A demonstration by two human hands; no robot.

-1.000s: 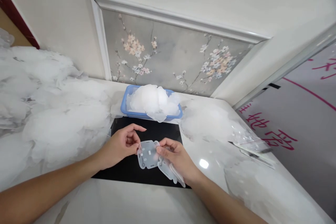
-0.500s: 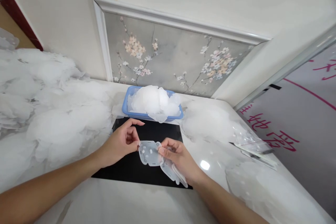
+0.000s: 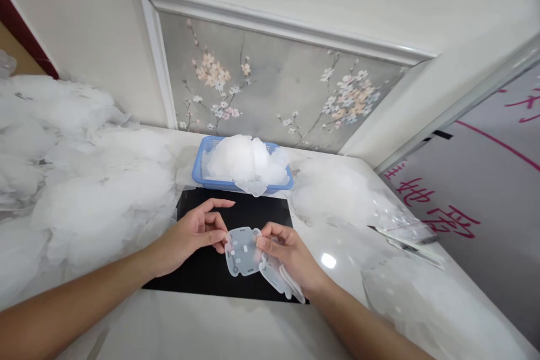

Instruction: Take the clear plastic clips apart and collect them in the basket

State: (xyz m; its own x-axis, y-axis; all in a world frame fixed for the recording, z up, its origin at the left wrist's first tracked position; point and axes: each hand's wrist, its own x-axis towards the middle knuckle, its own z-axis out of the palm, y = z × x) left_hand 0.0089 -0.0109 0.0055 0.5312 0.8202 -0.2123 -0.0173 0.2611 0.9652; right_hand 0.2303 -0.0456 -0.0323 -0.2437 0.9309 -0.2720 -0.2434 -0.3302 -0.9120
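A translucent, wavy-edged flat piece (image 3: 243, 253) with small holes hangs between my hands above a black mat (image 3: 202, 278). My left hand (image 3: 198, 233) pinches its upper left edge between thumb and a finger, with the index finger stretched out. At its upper right corner, my right hand (image 3: 287, 247) grips it with thumb and fingers. Several more such pieces (image 3: 278, 278) are fanned out under the right palm. Behind the mat stands a blue basket (image 3: 223, 185) heaped with white translucent pieces (image 3: 240, 160).
Large heaps of similar pieces (image 3: 105, 202) cover the left of the white table. More lie in a pile (image 3: 333, 191) and in clear plastic bags (image 3: 405, 225) on the right. A framed floral panel (image 3: 274, 79) is on the wall behind, and a board with pink writing (image 3: 485, 180) stands right.
The held piece has turned a little, its face now more toward the camera. My left hand has shifted slightly down along its edge. The view has moved slightly.
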